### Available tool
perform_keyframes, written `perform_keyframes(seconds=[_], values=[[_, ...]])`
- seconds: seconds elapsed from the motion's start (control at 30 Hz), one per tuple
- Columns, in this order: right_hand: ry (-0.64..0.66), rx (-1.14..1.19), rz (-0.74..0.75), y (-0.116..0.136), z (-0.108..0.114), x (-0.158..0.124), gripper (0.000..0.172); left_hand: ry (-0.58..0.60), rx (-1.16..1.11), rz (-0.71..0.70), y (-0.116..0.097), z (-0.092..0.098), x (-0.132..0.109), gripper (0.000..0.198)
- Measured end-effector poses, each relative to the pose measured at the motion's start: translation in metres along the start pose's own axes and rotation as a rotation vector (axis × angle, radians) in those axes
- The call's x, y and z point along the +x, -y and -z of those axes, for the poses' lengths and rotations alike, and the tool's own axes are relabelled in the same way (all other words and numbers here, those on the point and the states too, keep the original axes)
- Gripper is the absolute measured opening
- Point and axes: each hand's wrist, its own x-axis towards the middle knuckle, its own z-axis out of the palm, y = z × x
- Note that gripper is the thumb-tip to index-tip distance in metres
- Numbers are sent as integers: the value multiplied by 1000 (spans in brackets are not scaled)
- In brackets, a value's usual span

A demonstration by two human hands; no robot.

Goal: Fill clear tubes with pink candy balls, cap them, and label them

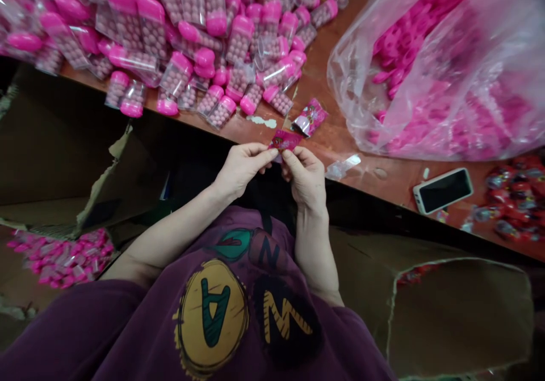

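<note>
The left hand (237, 168) is pinching the near edge of a small pink packet (284, 139) between thumb and fingers, and the right hand (310, 178) is gripping it likewise, just beside. The packet is sitting at the near edge of the desk (317, 66). A second packet (310, 118) is lying just beyond, rightward. Pink-capped bottles (239, 37) are crowding the far left; a clear bag (447, 71) is holding pink pieces at right.

The smooth, faintly shiny tabletop (319, 77) looks wooden. On it: glossy clear-plastic containers (240, 40), a crinkled translucent plastic bag (455, 57), a glass-smooth phone (443, 191). At its near edge, a shiny film packet (284, 138); below it, matt, rough-torn cardboard (460, 324).
</note>
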Motion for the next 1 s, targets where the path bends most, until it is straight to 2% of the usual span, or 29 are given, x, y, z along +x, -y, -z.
perform_keyframes(seconds=[0.2,0.3,0.37,0.5,0.57,0.67,0.77,0.9,1.0], values=[[166,-201,33,17,6,4,34,112,262,-129,-13,13,7,27],[238,-322,93,26,5,14,33,43,299,-160,-14,19,11,36],[200,-445,199,31,3,29,28,-35,256,-155,-14,21,12,38],[-74,-913,528,39,-7,71,24,-173,158,-151,-17,23,14,40],[-120,-1184,548,39,-17,90,27,-206,99,-139,-18,25,15,42],[-72,-1441,476,35,-31,106,40,-219,-18,-92,-18,30,16,45],[-53,-1487,493,27,-36,106,46,-220,-106,-62,-18,33,17,44],[-51,-1428,562,20,-30,92,51,-222,-152,-27,-19,32,17,39],[-69,-1423,574,20,-27,73,44,-206,-135,-2,-18,29,17,39]])
